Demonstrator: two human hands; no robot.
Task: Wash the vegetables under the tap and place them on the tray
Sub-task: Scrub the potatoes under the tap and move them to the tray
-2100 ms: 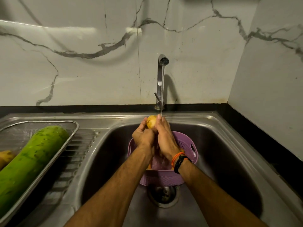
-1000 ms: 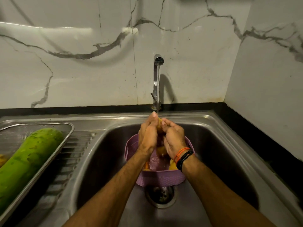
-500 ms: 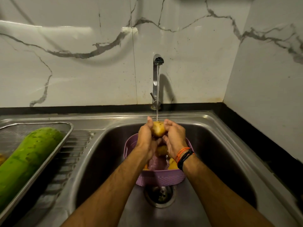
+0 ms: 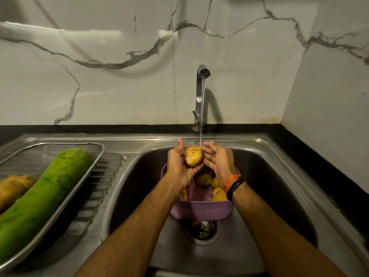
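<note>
Marble-tiled wall w/ a steel sink below; potato sits under the tap stream, above a purple basket in the basin. Left hand cups it from left & below, fingers curled round it; right hand is relaxed w/ straight fingers touching its right side. More potatoes lie in the basket; steel tray on the drainboard at left holds a green gourd & one potato.
</note>
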